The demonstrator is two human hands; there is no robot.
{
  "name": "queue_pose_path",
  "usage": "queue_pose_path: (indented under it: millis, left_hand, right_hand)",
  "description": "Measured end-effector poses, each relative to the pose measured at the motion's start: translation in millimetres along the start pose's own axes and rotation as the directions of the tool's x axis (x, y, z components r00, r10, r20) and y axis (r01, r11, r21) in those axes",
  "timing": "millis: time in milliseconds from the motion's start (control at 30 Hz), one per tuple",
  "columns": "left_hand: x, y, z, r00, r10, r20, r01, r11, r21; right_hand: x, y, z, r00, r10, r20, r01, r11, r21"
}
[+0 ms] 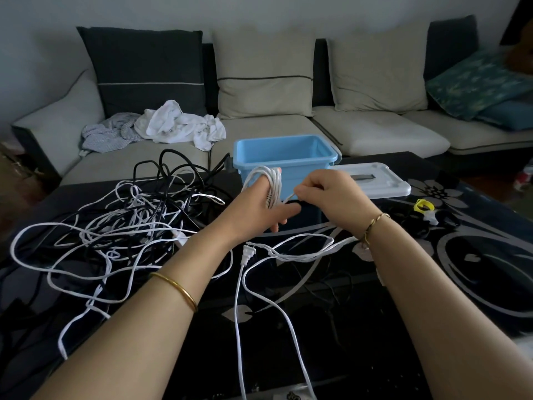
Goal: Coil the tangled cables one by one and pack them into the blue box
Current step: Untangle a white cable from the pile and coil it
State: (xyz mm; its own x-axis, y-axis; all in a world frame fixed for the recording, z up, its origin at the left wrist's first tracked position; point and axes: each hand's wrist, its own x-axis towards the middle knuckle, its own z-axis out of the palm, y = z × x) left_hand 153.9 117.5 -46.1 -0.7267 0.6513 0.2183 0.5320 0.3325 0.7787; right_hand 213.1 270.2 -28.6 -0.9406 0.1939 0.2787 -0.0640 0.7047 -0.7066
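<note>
The left hand (259,207) is held up over the middle of the dark worktop (476,255). Its fingers are spread, and a white cable (272,183) is wound round them in many loops. The right hand (328,194) is just beside it on the right, and it pinches the same cable between thumb and fingers, close to the loops. The rest of this cable hangs down to the worktop and runs toward the near edge. Its plug (248,253) lies near the left wrist. A big tangle (138,215) of black and white cables lies on the left side of the worktop. The blue box (305,168) stands just behind the hands, at the far edge, and it is open. I can see no cables in it, but I cannot see its floor. Its pale lid (380,184) lies flat on the right of the box, touching it. A small yellow thing (423,205) lies farther right. Behind the worktop is a sofa (375,131) with some clothes (176,125) on it.
</note>
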Motion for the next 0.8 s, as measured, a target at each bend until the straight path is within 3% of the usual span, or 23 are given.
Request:
queue_pose_path:
  millis: [100, 233, 367, 467, 567, 700, 800]
  left_hand:
    - [1, 0, 2, 0.999, -0.024, -0.023, 0.027, 0.993, 0.117]
    - [2, 1, 0, 0.997, -0.052, -0.054, 0.058, 0.991, 0.124]
    - [2, -4, -10, 0.974, -0.200, -0.111, 0.194, 0.979, -0.060]
    - [-3, -1, -12, 0.955, -0.291, 0.048, 0.295, 0.938, -0.183]
    - [-5, 7, -8, 0.918, -0.267, 0.293, 0.353, 0.887, -0.299]
    - [-5, 17, -10, 0.828, -0.138, 0.544, 0.428, 0.782, -0.453]
    - [-5, 18, -9, 0.799, -0.022, 0.601, 0.460, 0.665, -0.588]
  right_hand:
    - [-1, 2, -1, 0.999, 0.001, 0.054, -0.004, 0.999, 0.054]
    - [-2, 8, -4, 0.997, -0.031, 0.068, 0.029, 0.999, 0.032]
    - [1, 27, -13, 0.998, 0.039, -0.053, -0.039, 0.999, -0.002]
    - [5, 39, -14, 0.957, 0.055, -0.286, -0.087, 0.991, -0.101]
    - [10, 45, -9, 0.912, 0.042, -0.409, -0.117, 0.980, -0.160]
    - [14, 50, 5, 0.915, 0.108, -0.389, -0.132, 0.991, -0.035]
    - [14, 48, 18, 0.937, 0.158, -0.312, -0.131, 0.986, 0.106]
